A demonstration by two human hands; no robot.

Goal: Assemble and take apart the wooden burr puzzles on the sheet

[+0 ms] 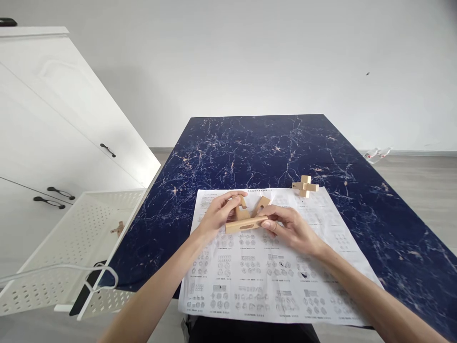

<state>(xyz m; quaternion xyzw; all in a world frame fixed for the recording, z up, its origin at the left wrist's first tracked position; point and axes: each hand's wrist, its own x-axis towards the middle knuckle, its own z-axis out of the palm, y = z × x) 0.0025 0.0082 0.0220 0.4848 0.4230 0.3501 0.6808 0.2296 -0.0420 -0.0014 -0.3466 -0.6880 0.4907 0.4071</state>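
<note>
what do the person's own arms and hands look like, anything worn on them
Both forearms are bare as far as the frame shows, with no sleeves in view. The left hand and right hand are bare too: no gloves, and no watch, bracelet or ring can be made out. No markings are visible.

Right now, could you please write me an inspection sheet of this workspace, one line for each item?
Surface: dark blue marble-pattern table; a large printed sheet of diagrams lies at the near edge.
Job's things: wooden pieces, notched and partly joined, held above the sheet.
Clutter: a small assembled wooden cross at the sheet's far edge; another wooden piece in the white perforated basket.
Hands: left hand and right hand both grip the wooden pieces.
Cables: a white cable loops over the basket beside a dark flat object.
Surroundings: white cabinet at left, white wall, grey floor.
</note>
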